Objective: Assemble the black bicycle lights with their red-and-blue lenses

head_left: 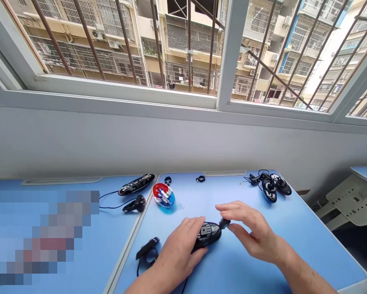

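Observation:
My left hand is wrapped over a black oval device with silver print on its top and presses it to the blue table. Part of the device is hidden under the palm. At the device's right tip, the thumb and fingers of my right hand close around a small black part. Whether that part is joined to the device I cannot tell. Left of my left hand lies a black clip-like piece with a ring and a cable.
A red and blue oval dish holds what look like batteries. Black ring pieces lie at the back. Black devices with cables are heaped at back right. Another long black device and a black clip lie left of the table seam.

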Available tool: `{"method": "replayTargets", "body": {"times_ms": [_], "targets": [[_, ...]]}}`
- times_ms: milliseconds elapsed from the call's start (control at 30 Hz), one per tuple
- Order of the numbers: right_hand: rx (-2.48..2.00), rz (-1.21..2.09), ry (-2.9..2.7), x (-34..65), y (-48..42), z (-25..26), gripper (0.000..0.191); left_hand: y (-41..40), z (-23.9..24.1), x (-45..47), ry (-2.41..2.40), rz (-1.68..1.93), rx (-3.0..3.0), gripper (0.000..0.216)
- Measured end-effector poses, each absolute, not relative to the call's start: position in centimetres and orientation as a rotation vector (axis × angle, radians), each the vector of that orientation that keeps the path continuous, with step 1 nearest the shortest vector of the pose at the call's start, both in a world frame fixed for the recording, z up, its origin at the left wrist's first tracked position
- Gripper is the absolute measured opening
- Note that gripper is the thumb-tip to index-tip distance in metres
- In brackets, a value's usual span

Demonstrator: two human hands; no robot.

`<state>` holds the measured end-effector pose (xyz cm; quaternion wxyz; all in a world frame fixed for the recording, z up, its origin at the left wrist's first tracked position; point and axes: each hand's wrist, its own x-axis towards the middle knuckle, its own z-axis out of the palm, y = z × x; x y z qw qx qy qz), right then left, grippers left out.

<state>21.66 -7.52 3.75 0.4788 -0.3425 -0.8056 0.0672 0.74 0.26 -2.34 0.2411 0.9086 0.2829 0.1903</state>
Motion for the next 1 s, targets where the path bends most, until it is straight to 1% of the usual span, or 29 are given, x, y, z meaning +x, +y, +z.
{"method": "replayTargets", "body": {"times_ms": [100,300,467,667,733,833,1000], "targets": [[-0.869,0.294,-1.924,22.7,-7.8,3.9,0.043,0.3,-2.4,0.7,0.785,0.520,2.488,0.050],[-0.890,0.409,-1.797,23.5,-7.5,3.3,0.028,0.7,-3.9,0.5,0.769,0.594,2.498,0.056],[-0.855,0.263,-1.809,22.6,-7.1,3.3,0.022,0.7,-4.1,0.4,0.714,0.670,2.524,0.056],[-0.957,-0.098,-1.776,20.8,-6.9,2.3,0.027,0.8,-4.3,0.5,0.694,0.710,2.558,0.059],[-0.983,-0.167,-1.752,20.5,-6.8,2.0,0.028,0.9,-4.3,0.5,0.698,0.714,2.568,0.061],[-0.951,-0.148,-1.776,20.6,-6.8,2.1,0.028,0.7,-3.9,0.5,0.717,0.669,2.573,0.060],[-0.945,-0.014,-1.821,21.3,-7.1,2.6,0.025,0.2,-2.5,0.7,0.783,0.533,2.534,0.055]]}}
